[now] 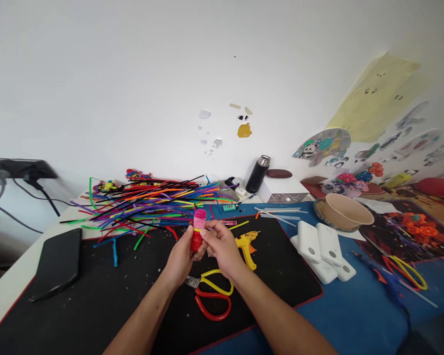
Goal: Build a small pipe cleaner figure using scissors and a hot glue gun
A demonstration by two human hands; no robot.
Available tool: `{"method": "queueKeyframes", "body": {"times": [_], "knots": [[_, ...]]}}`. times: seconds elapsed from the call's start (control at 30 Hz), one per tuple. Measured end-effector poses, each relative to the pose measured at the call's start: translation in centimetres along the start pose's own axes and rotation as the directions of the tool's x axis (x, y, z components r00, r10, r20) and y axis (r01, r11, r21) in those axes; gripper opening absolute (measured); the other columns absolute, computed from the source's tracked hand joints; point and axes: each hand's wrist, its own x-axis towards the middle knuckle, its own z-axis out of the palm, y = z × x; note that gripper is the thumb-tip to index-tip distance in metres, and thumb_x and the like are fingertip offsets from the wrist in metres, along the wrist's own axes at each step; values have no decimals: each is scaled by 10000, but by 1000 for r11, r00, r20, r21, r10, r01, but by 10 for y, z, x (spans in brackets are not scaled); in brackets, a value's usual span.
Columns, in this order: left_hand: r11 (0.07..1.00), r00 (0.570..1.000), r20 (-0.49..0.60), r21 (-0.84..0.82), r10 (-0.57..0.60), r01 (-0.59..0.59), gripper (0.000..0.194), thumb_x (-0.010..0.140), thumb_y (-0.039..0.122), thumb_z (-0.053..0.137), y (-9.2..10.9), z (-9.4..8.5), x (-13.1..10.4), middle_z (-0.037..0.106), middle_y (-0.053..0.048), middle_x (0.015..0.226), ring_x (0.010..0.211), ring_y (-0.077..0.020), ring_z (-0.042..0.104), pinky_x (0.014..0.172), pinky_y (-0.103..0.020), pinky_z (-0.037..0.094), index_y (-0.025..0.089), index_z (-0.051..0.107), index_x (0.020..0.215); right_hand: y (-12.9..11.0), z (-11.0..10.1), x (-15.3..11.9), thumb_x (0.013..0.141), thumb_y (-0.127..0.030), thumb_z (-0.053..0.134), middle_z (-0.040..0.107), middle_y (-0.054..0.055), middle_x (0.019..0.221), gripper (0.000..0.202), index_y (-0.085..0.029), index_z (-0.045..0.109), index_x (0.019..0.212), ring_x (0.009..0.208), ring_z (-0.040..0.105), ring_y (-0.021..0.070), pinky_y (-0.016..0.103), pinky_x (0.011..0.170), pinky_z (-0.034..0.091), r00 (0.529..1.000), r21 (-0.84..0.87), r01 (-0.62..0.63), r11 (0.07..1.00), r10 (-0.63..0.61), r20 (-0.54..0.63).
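A small cylinder wound from pipe cleaners (200,220) is held upright over the black mat; its top is pink, with a yellow band and a red lower part. My left hand (182,256) is closed round its lower left side. From the right, the fingertips of my right hand (222,246) pinch it near the yellow band; its base is partly hidden by fingers. Below the hands lie scissors (213,306) with red and yellow handles. A yellow glue gun (247,249) rests just right of my right hand.
A pile of loose pipe cleaners (144,202) spreads along the wall. A phone (58,260) lies at the left. Further right are a black flask (258,174), a white box (282,189), glue sticks (281,211), white devices (320,241) and a beige bowl (350,209).
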Motion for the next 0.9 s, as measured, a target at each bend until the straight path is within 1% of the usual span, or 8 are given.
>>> {"method": "queueKeyframes", "body": {"times": [0.13,0.3,0.47,0.57,0.63,0.77,0.8,0.9], "knots": [[1000,999,38,10,2,-2,713,851,891,554,2,0,-2,448,39,584,514,-101,306,502,-258,243,189,546,726,1,-4,0,739,-515,879,442,-129,463,417,-217,619,868,369,270,49,204,414,154,1000,1,-6,1000,6,1],[1000,999,53,9,13,-14,813,768,985,507,0,-2,-3,439,48,615,534,-113,283,507,-253,210,185,593,883,1,-6,-1,742,-502,875,433,-135,467,404,-216,619,868,372,247,44,200,412,146,1000,7,-12,1000,12,2],[1000,994,111,7,-4,3,904,695,1053,429,2,-3,-4,437,36,644,556,-118,265,523,-264,193,188,594,898,0,-6,-1,752,-474,863,452,-126,478,370,-211,623,855,378,254,43,199,413,150,1000,-2,-6,1000,6,-9],[1000,991,131,23,5,-8,941,645,1076,427,3,-4,-4,452,28,666,569,-121,275,527,-268,201,189,593,912,0,-6,-1,748,-482,865,460,-125,477,381,-211,619,853,376,246,42,199,410,149,1000,-5,-6,1000,5,-16],[998,991,131,56,16,-23,894,661,1046,505,2,-5,-4,445,34,674,571,-115,261,522,-265,191,192,587,913,0,-7,-1,742,-490,871,451,-129,472,395,-213,612,855,374,235,42,200,406,143,1000,2,-10,1000,10,-15],[993,990,141,115,24,-40,647,800,819,715,-4,-8,-3,426,47,690,578,-104,243,527,-258,184,197,561,892,0,-7,-1,730,-500,882,410,-142,468,415,-217,608,863,373,225,43,204,400,133,1000,14,-17,1000,17,-18],[992,988,152,116,32,-50,626,816,797,719,-5,-10,-3,427,47,694,581,-104,244,528,-258,185,198,553,889,0,-7,-1,728,-502,884,406,-143,470,420,-217,607,863,374,224,42,205,399,132,1000,16,-17,1000,18,-19],[991,981,181,108,63,-84,671,812,849,670,-6,-12,-4,426,42,710,591,-104,248,529,-257,181,195,545,894,0,-8,-1,727,-503,889,398,-146,476,428,-217,603,868,382,215,39,203,401,131,1000,27,-20,999,21,-23]]}}
